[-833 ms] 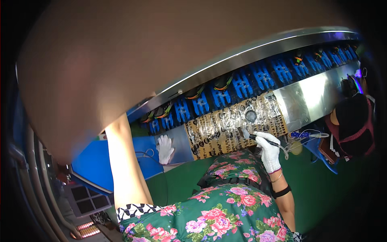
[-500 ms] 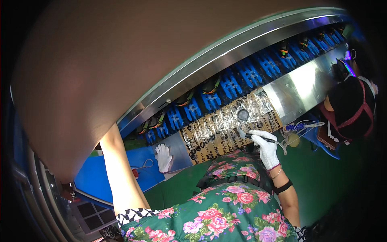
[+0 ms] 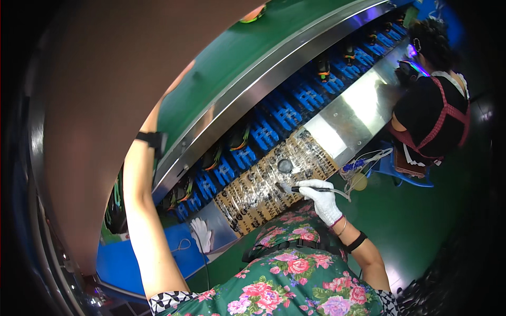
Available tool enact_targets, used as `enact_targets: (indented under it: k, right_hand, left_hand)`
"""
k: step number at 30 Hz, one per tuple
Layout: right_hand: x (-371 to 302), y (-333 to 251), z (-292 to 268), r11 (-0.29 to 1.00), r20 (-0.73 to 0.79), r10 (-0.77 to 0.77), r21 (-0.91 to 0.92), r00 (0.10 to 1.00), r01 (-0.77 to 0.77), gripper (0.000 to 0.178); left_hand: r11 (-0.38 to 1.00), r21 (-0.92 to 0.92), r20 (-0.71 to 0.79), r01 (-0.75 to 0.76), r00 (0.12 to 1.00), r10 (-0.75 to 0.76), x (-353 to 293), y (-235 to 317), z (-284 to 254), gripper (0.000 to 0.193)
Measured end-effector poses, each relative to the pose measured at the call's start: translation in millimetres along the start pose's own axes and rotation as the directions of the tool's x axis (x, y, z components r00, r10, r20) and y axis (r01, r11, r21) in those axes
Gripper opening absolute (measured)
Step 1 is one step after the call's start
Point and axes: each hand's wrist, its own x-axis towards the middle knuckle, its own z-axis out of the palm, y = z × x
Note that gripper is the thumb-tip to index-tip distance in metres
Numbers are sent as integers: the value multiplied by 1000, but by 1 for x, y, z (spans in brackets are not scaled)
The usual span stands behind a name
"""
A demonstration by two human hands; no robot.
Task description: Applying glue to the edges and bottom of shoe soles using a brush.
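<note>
My right hand (image 3: 320, 203), in a white glove, is closed around the black handle of a small brush (image 3: 311, 189). A pale tube or cord trails from its rear end. The brush head is low over a worktop (image 3: 247, 208) covered in brown printed paper and clear film, close to a round dark spot (image 3: 285, 166); whether it touches cannot be made out. My bare left arm, with a black wristband, stretches far forward. My left hand (image 3: 182, 79) is over the green conveyor belt (image 3: 211, 79), its fingers hidden behind a large blurred brown shape (image 3: 121, 63).
Blue racks (image 3: 263, 134) with dark items run between worktop and the belt's metal rail (image 3: 226, 116). A white glove (image 3: 202, 234) lies at the worktop's left end by a blue surface (image 3: 124, 266). At right, a co-worker (image 3: 432, 100) sits near a blue stool (image 3: 403, 171) and coiled cords.
My left arm now reaches further forward, its wristband and part of the hand in view over the belt. The view has shifted. My right hand still holds the brush low over the worktop.
</note>
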Motion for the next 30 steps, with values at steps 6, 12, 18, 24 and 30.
enact_targets:
  k: [6, 12, 18, 24, 30]
  right_hand:
    - [-19, -11, -17, 993, -193, -50, 93, 980, 69, 19]
    - [-38, -17, -47, 972, -366, -67, 186, 928, 143, 17]
    - [-33, -34, -54, 963, -361, -25, 241, 932, 119, 19]
    - [-37, -60, -47, 960, -208, -126, 221, 970, 172, 20]
    - [-36, -74, -40, 955, -112, -163, 233, 980, 185, 20]
  left_hand:
    - [887, -377, 89, 267, 964, -252, 177, 69, 58, 93]
    - [806, -436, -138, 401, 855, -500, 256, 48, 93, 60]
    - [749, -598, -74, 285, 911, -405, 213, 36, 76, 28]
    - [570, -792, -1, 217, 934, -358, 92, 67, 50, 43]
    - [301, -926, 89, 228, 905, -415, -59, 95, 43, 35]
